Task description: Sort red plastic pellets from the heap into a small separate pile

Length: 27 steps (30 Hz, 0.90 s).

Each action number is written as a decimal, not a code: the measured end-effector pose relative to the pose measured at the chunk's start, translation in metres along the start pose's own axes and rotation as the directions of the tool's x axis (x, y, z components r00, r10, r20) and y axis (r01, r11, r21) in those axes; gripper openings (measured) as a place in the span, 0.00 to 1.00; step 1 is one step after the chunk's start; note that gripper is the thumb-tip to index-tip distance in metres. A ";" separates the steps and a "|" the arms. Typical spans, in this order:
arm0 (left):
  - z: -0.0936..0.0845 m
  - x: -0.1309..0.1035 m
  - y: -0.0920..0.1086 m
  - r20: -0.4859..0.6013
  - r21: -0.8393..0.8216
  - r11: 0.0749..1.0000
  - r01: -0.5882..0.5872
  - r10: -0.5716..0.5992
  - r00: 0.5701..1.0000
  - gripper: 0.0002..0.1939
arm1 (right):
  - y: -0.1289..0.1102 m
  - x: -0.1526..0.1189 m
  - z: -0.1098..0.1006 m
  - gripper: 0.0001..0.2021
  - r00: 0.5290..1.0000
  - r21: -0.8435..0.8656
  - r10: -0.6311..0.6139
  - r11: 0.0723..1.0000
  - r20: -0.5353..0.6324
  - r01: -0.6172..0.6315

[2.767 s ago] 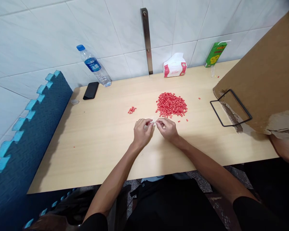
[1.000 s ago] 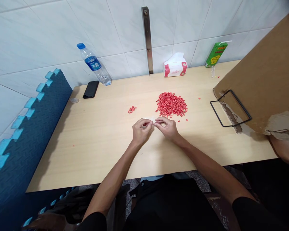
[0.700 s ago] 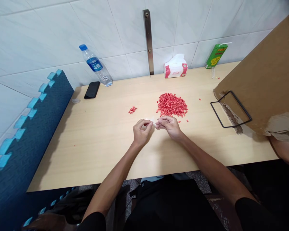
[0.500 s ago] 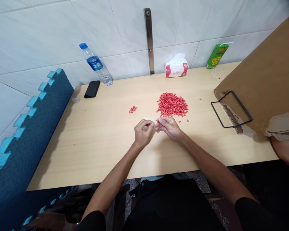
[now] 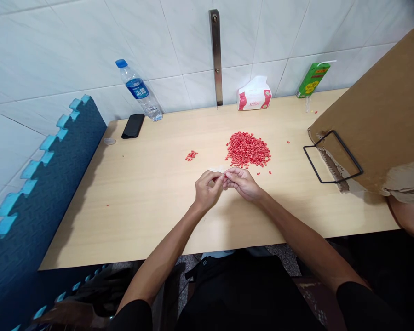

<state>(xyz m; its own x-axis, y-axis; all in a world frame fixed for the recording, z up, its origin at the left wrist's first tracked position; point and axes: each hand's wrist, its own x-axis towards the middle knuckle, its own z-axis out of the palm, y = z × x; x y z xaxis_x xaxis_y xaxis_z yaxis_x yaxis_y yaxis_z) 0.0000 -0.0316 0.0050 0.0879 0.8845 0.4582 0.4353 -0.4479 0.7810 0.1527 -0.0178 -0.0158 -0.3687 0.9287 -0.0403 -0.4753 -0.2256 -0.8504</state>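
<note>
My left hand point(image 5: 206, 189) and my right hand point(image 5: 244, 185) meet over the table, fingertips touching. The fingers of my right hand pinch a small red piece point(image 5: 225, 176). My left thumb and forefinger are closed against it; what they hold is too small and hidden to make out. Just behind the fingers lies a clear, whitish plastic item point(image 5: 216, 169), partly covered by my left hand. Beyond my right hand is a large pile of small red cylindrical pieces point(image 5: 248, 150). A smaller group of red pieces point(image 5: 192, 156) sits further left.
Along the wall stand a water bottle point(image 5: 138, 90), a tissue pack point(image 5: 254, 95) and a green drink carton point(image 5: 313, 81). A black phone point(image 5: 133, 126) lies at the back left. Blue foam mat point(image 5: 55, 184) borders the left; cardboard point(image 5: 376, 115) with a black wire frame point(image 5: 345, 158) borders the right.
My left hand has closed in slightly to the right, and its fingertips now touch those of my right hand around the red piece. The piles look the same.
</note>
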 end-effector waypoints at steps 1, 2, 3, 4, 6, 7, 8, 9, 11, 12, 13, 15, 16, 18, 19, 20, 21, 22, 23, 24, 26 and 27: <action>0.000 0.000 0.000 0.000 0.004 1.000 -0.005 0.005 1.000 0.07 | 0.000 0.000 0.000 0.12 1.000 0.003 -0.003 1.000 0.001 0.003; 0.000 0.000 -0.001 0.001 0.011 1.000 -0.009 0.009 1.000 0.07 | 0.000 0.000 0.000 0.12 1.000 0.005 -0.006 1.000 0.001 0.006; 0.000 0.000 -0.001 0.001 0.022 1.000 -0.014 0.014 1.000 0.07 | 0.000 0.000 0.001 0.12 1.000 0.005 -0.009 1.000 -0.003 0.009; 0.000 0.000 -0.002 0.005 0.035 0.999 -0.018 0.017 1.000 0.08 | 0.000 0.000 0.001 0.13 1.000 0.003 -0.010 1.000 -0.009 0.010; 0.000 0.000 -0.002 0.018 0.063 0.998 -0.026 0.025 1.000 0.08 | -0.001 0.000 0.002 0.14 1.000 -0.005 -0.008 1.000 -0.026 0.008; 0.000 0.000 -0.003 0.025 0.074 0.997 -0.032 0.030 0.999 0.08 | -0.001 0.000 0.003 0.14 0.999 -0.012 -0.005 1.000 -0.036 0.005; -0.001 0.000 -0.003 0.033 0.082 0.996 -0.037 0.035 0.999 0.08 | -0.001 0.000 0.003 0.14 0.999 -0.019 -0.005 1.000 -0.046 0.004; -0.001 0.001 -0.003 0.040 0.088 0.995 -0.042 0.039 0.998 0.09 | -0.002 0.000 0.003 0.15 0.998 -0.025 -0.007 1.000 -0.059 0.006; -0.002 0.001 -0.004 0.053 0.090 0.995 -0.048 0.043 0.998 0.08 | -0.002 0.000 0.004 0.15 0.996 -0.035 -0.019 0.999 -0.085 0.016; -0.002 0.001 -0.004 0.061 0.086 0.995 -0.047 0.041 0.997 0.08 | -0.002 0.000 0.004 0.15 0.995 -0.039 -0.026 0.999 -0.095 0.022; -0.002 0.001 -0.004 0.068 0.080 0.996 -0.043 0.037 0.997 0.08 | -0.002 0.000 0.004 0.15 0.994 -0.043 -0.033 0.999 -0.104 0.028; -0.002 0.001 -0.005 0.079 0.064 0.998 -0.029 0.024 0.997 0.08 | -0.003 0.000 0.003 0.16 0.993 -0.054 -0.038 0.998 -0.115 0.032; -0.002 0.001 -0.005 0.083 0.054 0.998 -0.021 0.016 0.996 0.08 | -0.002 0.000 0.002 0.16 0.992 -0.061 -0.039 0.998 -0.117 0.032; -0.002 0.001 -0.006 0.087 0.028 1.000 0.000 -0.002 0.996 0.08 | -0.002 0.000 0.002 0.16 0.992 -0.067 -0.039 0.997 -0.118 0.031; -0.002 0.001 -0.006 0.086 0.010 1.000 0.013 -0.014 0.996 0.07 | -0.002 0.000 0.001 0.16 0.992 -0.066 -0.041 0.997 -0.116 0.033; -0.002 0.001 -0.006 0.086 -0.012 0.999 0.030 -0.029 0.996 0.07 | -0.002 0.000 0.001 0.16 0.993 -0.063 -0.042 0.997 -0.111 0.035; -0.002 0.002 -0.006 0.087 -0.037 0.998 0.049 -0.045 0.995 0.07 | -0.002 0.001 0.001 0.16 0.994 -0.061 -0.042 0.998 -0.105 0.036; -0.002 0.002 -0.006 0.092 -0.063 0.996 0.069 -0.063 0.994 0.07 | -0.002 0.001 0.000 0.16 0.994 -0.060 -0.042 0.998 -0.099 0.036; -0.002 0.003 -0.006 0.098 -0.087 0.992 0.090 -0.082 0.992 0.06 | -0.002 0.001 0.000 0.16 0.995 -0.061 -0.039 0.998 -0.092 0.034; -0.002 0.003 -0.006 0.106 -0.110 0.988 0.112 -0.100 0.989 0.06 | -0.003 0.001 0.000 0.16 0.996 -0.065 -0.036 0.997 -0.087 0.031; -0.002 0.004 -0.006 0.121 -0.150 0.977 0.153 -0.135 0.983 0.07 | -0.003 0.001 0.000 0.16 0.996 -0.078 -0.032 0.997 -0.081 0.026; -0.002 0.004 -0.007 0.128 -0.166 0.971 0.172 -0.152 0.980 0.08 | -0.003 0.001 -0.001 0.16 0.996 -0.083 -0.034 0.996 -0.081 0.027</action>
<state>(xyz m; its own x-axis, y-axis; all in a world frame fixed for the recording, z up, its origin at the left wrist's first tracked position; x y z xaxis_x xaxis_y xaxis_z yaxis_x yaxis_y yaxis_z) -0.0047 -0.0250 0.0027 0.1348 0.9516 0.2762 0.2894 -0.3044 0.9075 0.1542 -0.0164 -0.0140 -0.2866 0.9565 -0.0536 -0.4172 -0.1750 -0.8918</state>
